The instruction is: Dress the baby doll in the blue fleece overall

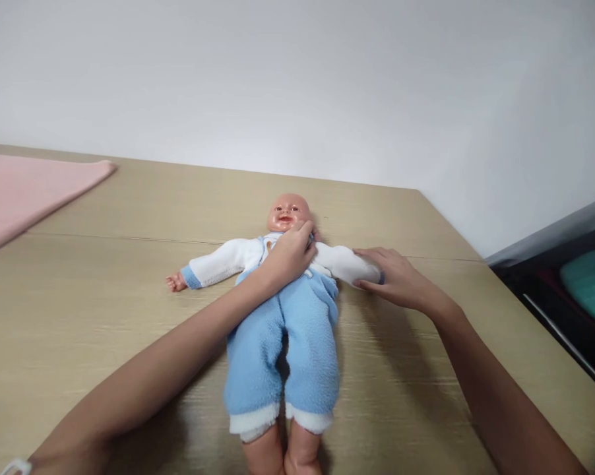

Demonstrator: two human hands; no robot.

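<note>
A baby doll (282,330) lies on its back on the wooden table, head away from me. It wears a fleecy outfit with white sleeves and light blue pants with white cuffs. Across its chest reaches my left hand (290,254), its fingers closed on the outfit near the collar, below the chin. The fingertips are partly hidden. My right hand (394,277) is wrapped round the end of the white sleeve (349,262) on the right side; the doll's hand there is out of sight. The other doll arm (218,260) stretches out to the left, its small hand showing past a blue cuff.
A pink cloth (35,191) lies at the table's far left. Behind the wooden table (129,316) rises a white wall (278,86). Past the right edge are a dark object with a metal bar and something teal (592,284).
</note>
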